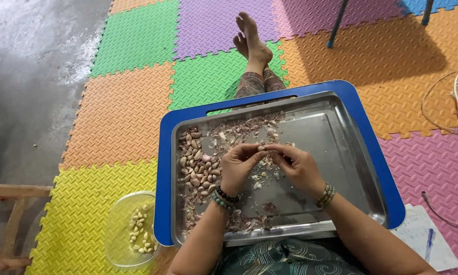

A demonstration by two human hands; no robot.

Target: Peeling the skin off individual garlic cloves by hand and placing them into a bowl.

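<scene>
The steel tray [341, 153] rests on a blue board [163, 168] across the person's lap and serves as the landmark for all positions below. Both hands meet over the middle of the tray. The left hand [239, 165] and the right hand [297, 165] each pinch one small garlic clove [262, 148] between thumb and fingertips; the grip of each hand is nearly closed, fingers curled in, with the clove held between the two hands just above the tray floor. How far the clove's skin is off cannot be told at this size. A pile of unpeeled cloves [196, 163] lies along the tray's left side, touching the left wall. Loose papery skins [239, 127] are scattered across the far left part of the tray and beneath the hands; the right half of the tray floor is bare metal. Beaded bracelets [223, 197] sit on the left wrist, and a similar set is on the right wrist. On the floor, just beside the tray's near left corner, stands a clear plastic bowl [122, 229] holding peeled pale cloves [140, 231]. Beyond the tray's far edge, the person's bare feet [252, 38] rest on coloured foam mats [132, 107]. By the tray's near right corner lie a sheet of paper [417, 229] and a blue pen [429, 244].
</scene>
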